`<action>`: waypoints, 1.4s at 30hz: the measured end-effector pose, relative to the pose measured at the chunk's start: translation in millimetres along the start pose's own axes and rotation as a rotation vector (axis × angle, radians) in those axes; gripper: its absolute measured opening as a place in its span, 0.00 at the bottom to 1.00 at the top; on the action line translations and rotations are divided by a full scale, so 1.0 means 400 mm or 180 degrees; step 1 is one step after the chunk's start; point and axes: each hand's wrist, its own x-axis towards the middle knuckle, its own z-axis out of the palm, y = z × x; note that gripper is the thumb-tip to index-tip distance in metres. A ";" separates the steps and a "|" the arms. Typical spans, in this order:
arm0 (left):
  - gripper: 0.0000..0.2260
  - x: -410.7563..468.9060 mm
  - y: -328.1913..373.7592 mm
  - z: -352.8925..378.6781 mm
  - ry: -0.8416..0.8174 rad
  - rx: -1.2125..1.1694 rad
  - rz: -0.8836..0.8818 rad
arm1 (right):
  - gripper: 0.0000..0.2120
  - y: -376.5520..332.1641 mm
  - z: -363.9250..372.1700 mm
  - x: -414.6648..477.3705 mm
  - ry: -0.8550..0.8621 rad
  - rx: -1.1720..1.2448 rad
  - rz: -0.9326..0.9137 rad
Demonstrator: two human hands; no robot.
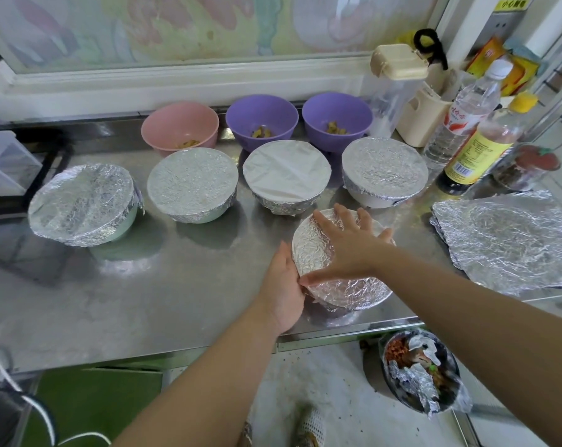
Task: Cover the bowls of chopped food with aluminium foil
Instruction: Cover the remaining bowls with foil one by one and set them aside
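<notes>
A foil-covered bowl [347, 293] stands near the steel counter's front edge. My right hand [347, 243] lies flat on its foil top with fingers spread. My left hand [281, 287] presses against the bowl's left side, fingers hidden under its rim. Behind stand several covered bowls in a row, from the leftmost [81, 204] to the rightmost [384, 171]. At the back, a pink bowl [179, 125] and two purple bowls [261, 119] [336, 116] sit uncovered with chopped food inside. A stack of loose foil sheets [508, 240] lies to the right.
Bottles [466, 108] [481, 150], a clear jug with a beige lid [392, 91] and a jar [528, 167] crowd the back right corner. A bin with foil scraps [420, 372] stands on the floor below the counter edge [176, 353]. A clear box [2, 162] sits at far left.
</notes>
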 end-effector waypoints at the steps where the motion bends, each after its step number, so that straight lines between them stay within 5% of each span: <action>1: 0.20 0.008 0.013 -0.001 -0.0042 0.0022 -0.0107 | 0.67 0.000 0.001 0.001 0.0001 0.0001 -0.0002; 5: 0.28 0.052 0.036 -0.020 -0.0313 0.0164 -0.0369 | 0.66 -0.001 0.005 0.001 0.0024 0.0027 0.0023; 22: 0.29 0.117 0.065 -0.027 -0.0314 0.0431 -0.0553 | 0.66 -0.016 0.009 -0.002 0.0061 0.0148 0.0214; 26: 0.27 0.096 0.070 -0.026 -0.0316 0.0210 -0.0418 | 0.66 -0.023 0.014 -0.004 0.0070 0.0244 0.0311; 29: 0.22 0.061 0.046 -0.038 0.0145 0.0076 -0.0278 | 0.66 -0.023 0.015 -0.004 0.0085 0.0302 0.0329; 32: 0.11 -0.013 0.002 -0.039 0.0684 0.0611 -0.0247 | 0.66 -0.020 0.014 0.000 0.0062 0.0300 0.0310; 35: 0.08 -0.071 -0.057 -0.028 0.0662 0.0869 -0.0557 | 0.66 -0.018 0.016 0.003 0.0068 0.0309 0.0311; 42: 0.08 -0.083 -0.100 -0.016 0.0633 -0.0979 -0.1040 | 0.66 -0.016 0.017 0.003 0.0073 0.0316 0.0317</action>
